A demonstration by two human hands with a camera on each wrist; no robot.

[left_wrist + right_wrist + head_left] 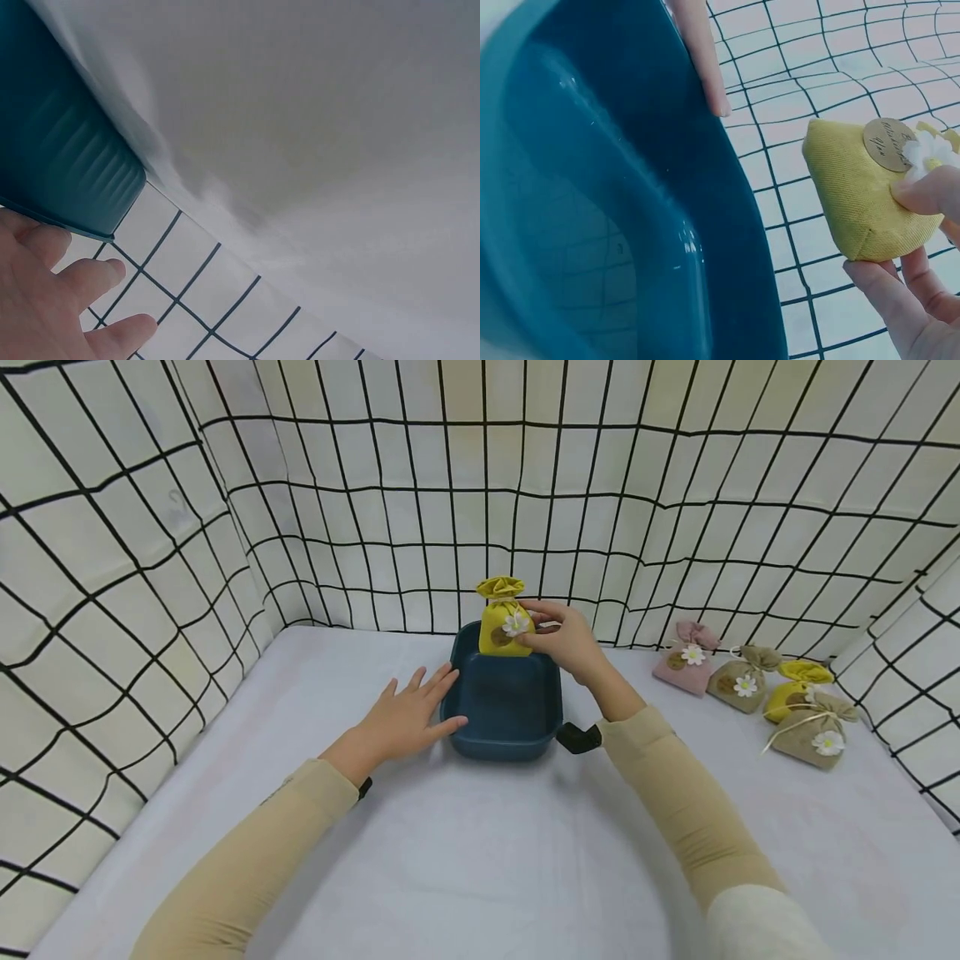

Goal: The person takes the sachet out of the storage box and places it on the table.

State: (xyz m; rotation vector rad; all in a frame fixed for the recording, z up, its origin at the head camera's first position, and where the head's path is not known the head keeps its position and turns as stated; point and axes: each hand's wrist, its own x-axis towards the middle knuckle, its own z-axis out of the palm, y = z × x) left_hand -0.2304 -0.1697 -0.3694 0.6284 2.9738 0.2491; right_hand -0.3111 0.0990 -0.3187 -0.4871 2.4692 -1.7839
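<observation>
A yellow drawstring sachet (495, 631) with a white flower and a round brown tag is pinched in my right hand (564, 639), above the far end of a dark blue plastic bin (502, 749). In the right wrist view, thumb and fingers grip the sachet (855, 195) from its side, apart from the bin wall (739, 225). At the bin's left rim, my left hand (408, 714) lies with spread, straight fingers touching it. The left wrist view has those fingers (94, 281) beside the bin's ribbed outer side (82, 142).
Right of the bin, several sachets lie on the white cloth (465, 852): a pink one (684, 664), a tan one (738, 681), a yellow one (783, 697) and another tan one (813, 735). Black grid panels (562, 485) over white sheeting border the back and sides.
</observation>
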